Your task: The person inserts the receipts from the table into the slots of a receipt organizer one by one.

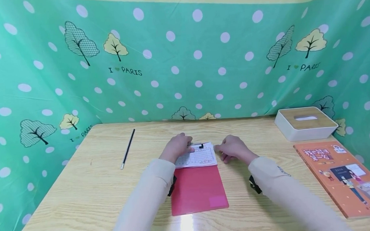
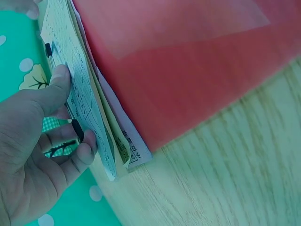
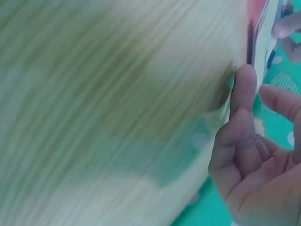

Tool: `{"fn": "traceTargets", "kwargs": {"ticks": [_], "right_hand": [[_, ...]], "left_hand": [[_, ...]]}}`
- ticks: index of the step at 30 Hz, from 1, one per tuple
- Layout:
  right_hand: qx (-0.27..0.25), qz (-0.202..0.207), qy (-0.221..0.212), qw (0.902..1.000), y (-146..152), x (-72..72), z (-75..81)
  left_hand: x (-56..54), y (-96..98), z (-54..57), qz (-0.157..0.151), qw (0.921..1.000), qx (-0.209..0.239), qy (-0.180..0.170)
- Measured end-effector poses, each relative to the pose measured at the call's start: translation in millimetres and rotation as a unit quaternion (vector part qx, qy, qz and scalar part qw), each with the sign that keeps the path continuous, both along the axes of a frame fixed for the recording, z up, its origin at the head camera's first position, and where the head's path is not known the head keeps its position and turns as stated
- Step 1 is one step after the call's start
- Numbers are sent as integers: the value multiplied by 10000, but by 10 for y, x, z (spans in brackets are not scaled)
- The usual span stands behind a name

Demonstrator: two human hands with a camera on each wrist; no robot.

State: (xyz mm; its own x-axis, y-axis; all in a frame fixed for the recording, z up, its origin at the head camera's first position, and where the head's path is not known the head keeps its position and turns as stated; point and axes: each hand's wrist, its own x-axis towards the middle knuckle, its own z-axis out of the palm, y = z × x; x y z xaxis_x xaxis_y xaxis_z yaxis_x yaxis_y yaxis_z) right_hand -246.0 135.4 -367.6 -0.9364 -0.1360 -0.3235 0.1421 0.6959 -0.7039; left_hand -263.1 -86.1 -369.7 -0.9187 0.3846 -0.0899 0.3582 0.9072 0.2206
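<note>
A stack of printed forms [image 1: 203, 158] lies on the far half of a red clipboard [image 1: 196, 190]. A wire clip with black ends [image 1: 201, 146] crosses the forms' far edge. My left hand [image 1: 178, 148] grips that far edge, its thumb on the top sheet and other fingers around the clip in the left wrist view. The near ends of the sheets [image 2: 101, 141] fan slightly apart there. At the forms' right edge, my right hand [image 1: 234, 148] pinches the far corner between thumb and forefinger; the exact contact is partly hidden in the right wrist view.
A black pencil [image 1: 128, 148] lies to the left on the wooden table [image 1: 98, 193]. On the right are a white tissue box [image 1: 305, 133] with a wooden lid and an orange book [image 1: 342, 177]. A green dotted cloth [image 1: 199, 83] hangs behind the table.
</note>
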Motion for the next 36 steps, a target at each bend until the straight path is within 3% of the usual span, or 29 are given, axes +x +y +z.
{"fn": "traceTargets", "kwargs": {"ticks": [4, 11, 23, 36], "right_hand": [[278, 208, 487, 9982, 80, -31, -42], [-145, 203, 845, 9961, 5, -26, -168], [-326, -638, 351, 9968, -280, 70, -132], [-589, -734, 183, 9954, -272, 99, -95]], "left_hand": [[9, -7, 13, 4, 10000, -38, 18], [10, -16, 29, 13, 10000, -41, -12], [28, 3, 18, -14, 10000, 48, 56], [33, 12, -18, 29, 10000, 50, 56]]}}
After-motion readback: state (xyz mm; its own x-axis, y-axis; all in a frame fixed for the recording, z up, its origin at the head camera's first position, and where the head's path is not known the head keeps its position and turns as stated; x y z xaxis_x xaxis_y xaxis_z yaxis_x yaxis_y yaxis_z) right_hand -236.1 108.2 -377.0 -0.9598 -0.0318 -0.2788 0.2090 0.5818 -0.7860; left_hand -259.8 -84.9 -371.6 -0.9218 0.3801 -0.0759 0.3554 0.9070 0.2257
